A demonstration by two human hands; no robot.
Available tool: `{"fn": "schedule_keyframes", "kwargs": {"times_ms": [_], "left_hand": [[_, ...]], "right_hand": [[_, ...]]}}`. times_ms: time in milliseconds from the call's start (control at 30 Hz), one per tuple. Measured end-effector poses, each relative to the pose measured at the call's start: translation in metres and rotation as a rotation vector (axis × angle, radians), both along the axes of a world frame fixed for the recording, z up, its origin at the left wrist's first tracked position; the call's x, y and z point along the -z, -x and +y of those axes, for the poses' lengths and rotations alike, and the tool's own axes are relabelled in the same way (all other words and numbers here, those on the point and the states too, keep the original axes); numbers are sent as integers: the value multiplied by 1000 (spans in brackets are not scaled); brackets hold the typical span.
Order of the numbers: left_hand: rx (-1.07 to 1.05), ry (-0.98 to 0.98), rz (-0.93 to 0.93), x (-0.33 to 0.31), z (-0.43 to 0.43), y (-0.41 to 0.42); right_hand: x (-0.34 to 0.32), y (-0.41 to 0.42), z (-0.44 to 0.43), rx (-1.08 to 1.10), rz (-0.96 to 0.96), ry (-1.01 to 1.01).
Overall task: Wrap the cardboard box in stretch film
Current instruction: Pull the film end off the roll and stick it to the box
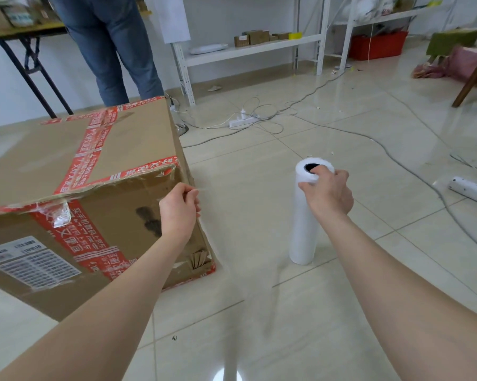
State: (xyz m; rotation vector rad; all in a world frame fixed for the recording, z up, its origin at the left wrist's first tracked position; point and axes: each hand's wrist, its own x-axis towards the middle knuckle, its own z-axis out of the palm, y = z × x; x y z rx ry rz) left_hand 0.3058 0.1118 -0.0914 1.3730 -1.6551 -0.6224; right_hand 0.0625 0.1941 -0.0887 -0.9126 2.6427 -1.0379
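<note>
ITEM 1: cardboard box [75,171]. On tile floor [259,312], to the left of both hands. Red tape across top & down near face; printed label low on near face. Near-right bottom corner torn.

ITEM 2: stretch film roll [304,235]. Stands upright on floor directly under R hand, long axis vertical. Well apart from box, bare tile between.

L HAND: left hand [178,209] is at the upper part of box's near-right vertical edge, fingers curled, thumb & forefinger pinching what looks like a thin film tail [201,189]. Film is nearly see-through; can't tell if a sheet runs across to roll.

R HAND: right hand [328,193] grips roll's top end, some fingers hooked into core hole, rest over rim.

KEY RELATION: box lies left of roll; L hand is nearer the box (at it), R hand clear of it. Roll axis approx. parallel to that box edge.

JUDGEMENT: start of wrap. Likely next: fix tail at the corner w/ L hand, carry roll round box w/ R hand.
</note>
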Motion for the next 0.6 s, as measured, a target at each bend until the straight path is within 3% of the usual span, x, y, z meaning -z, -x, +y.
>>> {"fn": "schedule_keyframes", "kwargs": {"times_ms": [333, 600], "left_hand": [[-65, 42, 30, -7, 1, -3], [-77, 49, -55, -4, 3, -23]], "right_hand": [[-15, 1, 9, -65, 32, -144], [-26, -17, 3, -135, 145, -192]]}}
